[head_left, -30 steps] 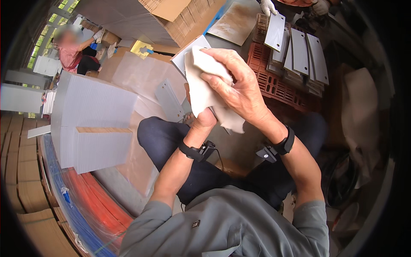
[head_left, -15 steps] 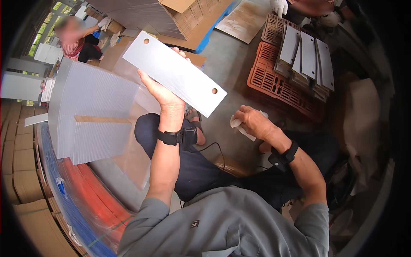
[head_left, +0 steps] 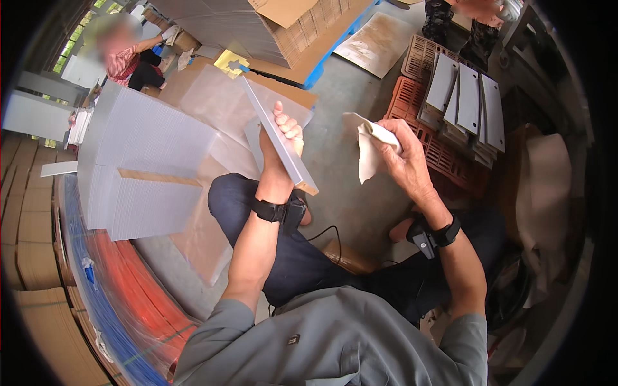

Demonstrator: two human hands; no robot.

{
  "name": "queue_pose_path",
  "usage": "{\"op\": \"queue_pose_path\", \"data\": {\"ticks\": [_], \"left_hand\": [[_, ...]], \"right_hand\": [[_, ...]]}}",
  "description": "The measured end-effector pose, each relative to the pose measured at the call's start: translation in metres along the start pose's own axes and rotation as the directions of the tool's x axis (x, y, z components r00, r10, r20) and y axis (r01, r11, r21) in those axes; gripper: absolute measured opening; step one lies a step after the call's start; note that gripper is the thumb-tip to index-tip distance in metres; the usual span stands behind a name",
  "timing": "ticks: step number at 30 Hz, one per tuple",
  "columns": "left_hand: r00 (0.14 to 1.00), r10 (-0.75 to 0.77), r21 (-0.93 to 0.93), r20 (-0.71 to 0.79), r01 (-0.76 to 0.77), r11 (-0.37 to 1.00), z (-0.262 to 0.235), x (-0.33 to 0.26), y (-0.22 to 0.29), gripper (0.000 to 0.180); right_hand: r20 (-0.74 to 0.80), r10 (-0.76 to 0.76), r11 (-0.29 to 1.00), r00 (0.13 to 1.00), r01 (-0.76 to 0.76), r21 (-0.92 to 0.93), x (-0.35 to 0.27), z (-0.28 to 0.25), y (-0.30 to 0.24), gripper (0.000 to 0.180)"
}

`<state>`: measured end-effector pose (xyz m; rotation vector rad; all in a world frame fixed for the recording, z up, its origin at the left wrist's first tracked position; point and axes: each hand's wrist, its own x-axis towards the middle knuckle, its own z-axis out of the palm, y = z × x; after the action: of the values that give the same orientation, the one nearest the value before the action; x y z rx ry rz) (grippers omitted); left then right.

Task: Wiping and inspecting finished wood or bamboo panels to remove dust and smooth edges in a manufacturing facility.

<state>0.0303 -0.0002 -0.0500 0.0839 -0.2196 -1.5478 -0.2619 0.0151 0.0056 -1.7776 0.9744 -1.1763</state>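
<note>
Bright, even daylight, soft shadows, sharp centre, fisheye bending toward dark rim.

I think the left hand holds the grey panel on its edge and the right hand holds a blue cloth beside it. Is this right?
Not quite: the cloth is white, not blue, as the head view shows. The rest holds: the left hand holds the grey panel on its edge, and the right hand holds the cloth beside it.

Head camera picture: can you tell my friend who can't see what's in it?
A seated person's left hand holds a flat grey board with a wooden edge up on its edge, while the right hand holds a crumpled white cloth beside it. More grey boards lie on a red plastic crate.
</note>
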Motion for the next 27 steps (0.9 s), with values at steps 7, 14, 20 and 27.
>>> {"op": "queue_pose_path", "data": {"ticks": [7, 14, 20, 27], "left_hand": [[0.908, -0.22, 0.293, -0.356, 0.332, 0.897, 0.1, -0.054, -0.089, 0.035], [0.704, -0.56, -0.132, 0.438, 0.666, 0.734, 0.035, -0.058, -0.13, 0.052], [0.73, -0.632, 0.314, -0.259, 0.683, 0.66, 0.094, -0.056, -0.109, 0.088], [0.744, -0.642, 0.395, -0.186, 0.654, 0.645, 0.064, -0.06, -0.101, 0.092]], "right_hand": [[0.462, -0.45, 0.861, 0.764, 0.509, -0.001, -0.01, 0.066, -0.059, 0.052], [0.013, -0.031, 0.982, 0.999, 0.033, -0.186, 0.077, 0.019, -0.02, 0.042], [-0.058, 0.02, 0.985, 0.998, -0.029, -0.172, 0.077, 0.0, -0.009, 0.042], [-0.183, 0.142, 0.965, 0.973, -0.177, -0.193, 0.08, -0.022, 0.023, 0.035]]}}
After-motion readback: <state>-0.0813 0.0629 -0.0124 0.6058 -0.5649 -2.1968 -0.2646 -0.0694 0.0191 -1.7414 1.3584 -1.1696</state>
